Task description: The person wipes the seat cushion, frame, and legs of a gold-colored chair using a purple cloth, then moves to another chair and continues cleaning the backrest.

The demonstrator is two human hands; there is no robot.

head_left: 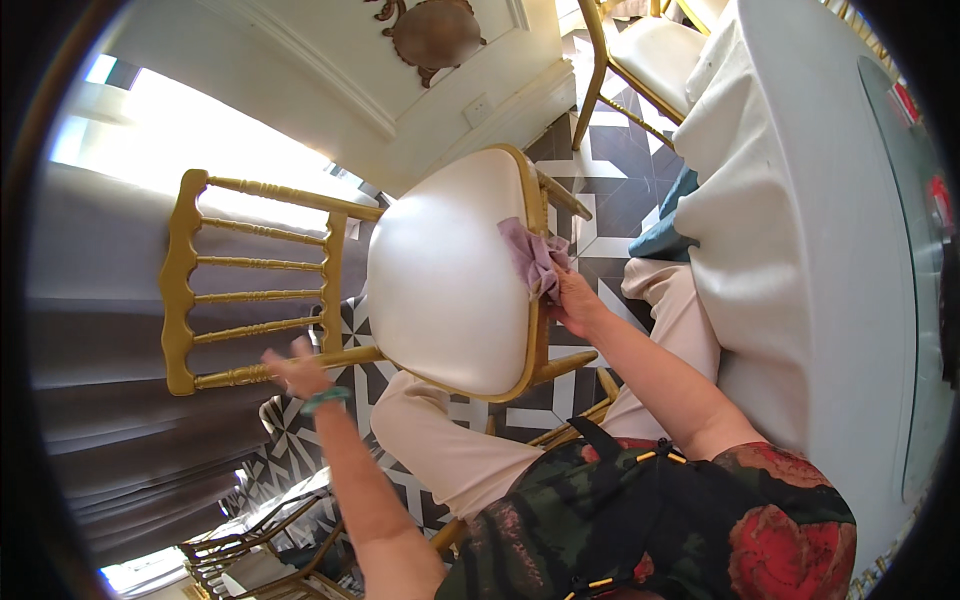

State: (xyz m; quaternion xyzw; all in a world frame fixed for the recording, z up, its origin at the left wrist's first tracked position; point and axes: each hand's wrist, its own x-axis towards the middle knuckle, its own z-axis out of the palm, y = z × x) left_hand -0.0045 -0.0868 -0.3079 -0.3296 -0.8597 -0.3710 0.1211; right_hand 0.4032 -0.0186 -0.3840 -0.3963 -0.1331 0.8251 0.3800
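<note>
In front of me is a gold chair (180, 285) with a spindled back and a glossy white padded seat (450, 270). My right hand (575, 303) grips a crumpled mauve cloth (535, 258) and presses it against the gold edge of the seat. Beside the lower post of the chair's back is my left hand (298, 370), its fingers spread and slightly blurred. Nothing shows in it; whether it touches the post I cannot tell. A green band circles that wrist.
To my right stands a table draped in a white cloth (745, 200), with a glass top (905, 300). Another gold chair (655, 60) is at the far right. Grey curtains (130, 330) hang at the left, near more chairs (270, 545). The floor (615, 190) is patterned tile.
</note>
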